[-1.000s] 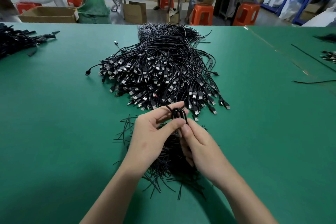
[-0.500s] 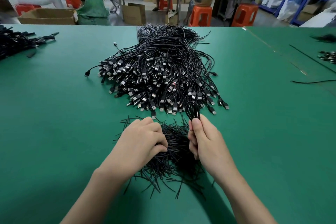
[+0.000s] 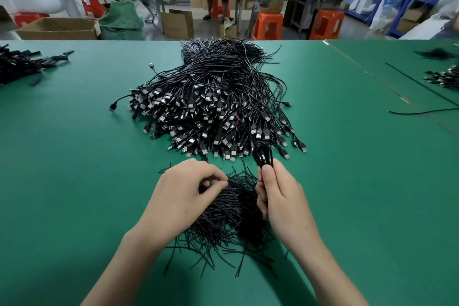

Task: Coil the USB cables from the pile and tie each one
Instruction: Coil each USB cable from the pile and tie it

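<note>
A big pile of black USB cables [image 3: 213,107] lies in the middle of the green table [image 3: 74,169], plugs fanned toward me. In front of it sits a heap of short black twist ties [image 3: 231,218]. My right hand [image 3: 280,196] grips a coiled black cable [image 3: 262,154] upright, its loop sticking up above my thumb. My left hand [image 3: 183,194] rests on the tie heap with curled fingers, its fingertips pinching at the ties; whether a single tie is held is hard to see.
More black cables lie at the far left [image 3: 22,64] and far right [image 3: 444,77] of the table. A loose cable [image 3: 422,112] trails at the right. Beyond the table's far edge are cardboard boxes, orange stools and people at a blue table.
My left hand let go of the coil and dropped onto the tie heap. My right hand kept the coil and shifted it slightly right and forward.
</note>
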